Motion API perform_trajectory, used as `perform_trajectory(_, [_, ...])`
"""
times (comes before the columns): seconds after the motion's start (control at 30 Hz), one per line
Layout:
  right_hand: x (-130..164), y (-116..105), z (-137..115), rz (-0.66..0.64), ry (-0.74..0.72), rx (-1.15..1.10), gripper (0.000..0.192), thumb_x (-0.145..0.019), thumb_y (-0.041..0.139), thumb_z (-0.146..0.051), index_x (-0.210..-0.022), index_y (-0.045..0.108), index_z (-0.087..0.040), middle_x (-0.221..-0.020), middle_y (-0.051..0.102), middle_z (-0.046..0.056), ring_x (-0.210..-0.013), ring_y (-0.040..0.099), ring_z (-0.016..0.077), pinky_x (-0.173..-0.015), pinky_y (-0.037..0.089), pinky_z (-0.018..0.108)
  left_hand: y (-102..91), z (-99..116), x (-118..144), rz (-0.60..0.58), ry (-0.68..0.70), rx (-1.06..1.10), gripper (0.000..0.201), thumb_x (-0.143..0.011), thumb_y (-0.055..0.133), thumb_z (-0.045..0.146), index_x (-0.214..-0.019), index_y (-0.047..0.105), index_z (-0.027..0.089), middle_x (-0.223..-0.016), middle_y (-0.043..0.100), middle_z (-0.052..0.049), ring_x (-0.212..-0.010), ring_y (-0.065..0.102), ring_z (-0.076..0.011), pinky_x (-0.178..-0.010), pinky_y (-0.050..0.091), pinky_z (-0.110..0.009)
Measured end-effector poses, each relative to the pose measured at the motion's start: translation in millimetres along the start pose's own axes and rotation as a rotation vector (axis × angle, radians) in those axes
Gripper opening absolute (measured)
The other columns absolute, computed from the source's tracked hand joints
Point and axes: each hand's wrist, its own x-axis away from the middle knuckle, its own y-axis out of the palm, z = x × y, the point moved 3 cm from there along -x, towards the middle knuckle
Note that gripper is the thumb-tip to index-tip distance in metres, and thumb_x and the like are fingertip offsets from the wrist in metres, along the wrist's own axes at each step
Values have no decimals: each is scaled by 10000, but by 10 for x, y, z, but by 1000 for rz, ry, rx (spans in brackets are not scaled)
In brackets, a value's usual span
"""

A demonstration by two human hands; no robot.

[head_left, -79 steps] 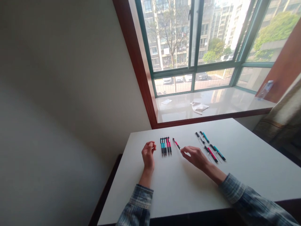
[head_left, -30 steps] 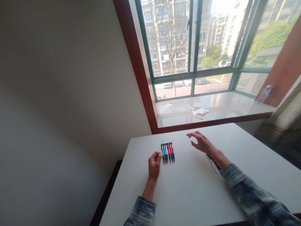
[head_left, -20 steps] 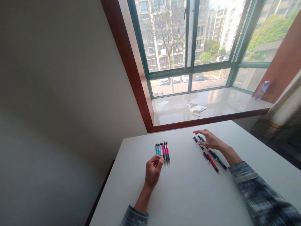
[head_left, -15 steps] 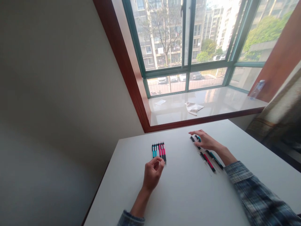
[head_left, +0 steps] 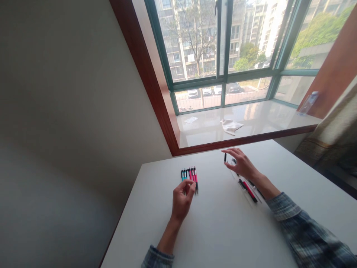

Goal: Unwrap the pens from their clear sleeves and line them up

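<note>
1. daylight from a wide window [head_left: 223, 56] falls on a white tabletop [head_left: 223, 230] set against a marble sill [head_left: 251, 123], where a crumpled cloth [head_left: 230, 125] lies.
2. the right hand [head_left: 241, 163] hovers just over the far end of a loose group of pens [head_left: 248, 186], thumb and forefinger closed on a dark-tipped pen [head_left: 225, 158] held nearly upright and clear of the tabletop; the pinch near its end seems meant to lift it away from the group.
3. the loose pens, red and teal among them, lie slantwise beside the right wrist, partly hidden by it.
4. the left hand [head_left: 182, 199] rests on the tabletop, its fingers [head_left: 191, 185] curled narrow, touching or nearly touching the near ends of a tidy row of pens [head_left: 190, 175]; whether it grips anything cannot be told.
5. the row lies side by side, parallel, tips aligned, which suggests deliberate sorting.
6. the held pen is well apart from the row, between sill and loose group.
</note>
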Motion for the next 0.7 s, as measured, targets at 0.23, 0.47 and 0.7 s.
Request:
perform_trajectory(0.23, [10,275,-774,-66,-245,-79,556,-918,670,-207,-1443,530,-326,-1212,641,100,-1104,630,271,-907,584,422,372,244,-478,-147,4,54,382,-844,727,501,-1076,667,204,-950,709,-68,-781,624,-192,-680,490,-277])
perform_trajectory(0.47, [88,328,-765,-59,-261,-135,552,-943,643,-201,-1461,500,-327,-1208,661,96,-1074,651,256,-884,590,404,650,109,-489,-178,42,35,330,-847,733,487,-1003,690,199,-883,730,-63,-754,637,-194,-687,497,-297])
perform_trajectory(0.7, [7,193,-100,46,-17,18,325,-942,680,-303,-1266,668,-279,-1171,702,94,-1131,616,302,-983,545,484,620,-39,-452,-51,9,35,276,-813,770,426,-962,671,216,-847,744,-38,-748,663,-190,-718,491,-308])
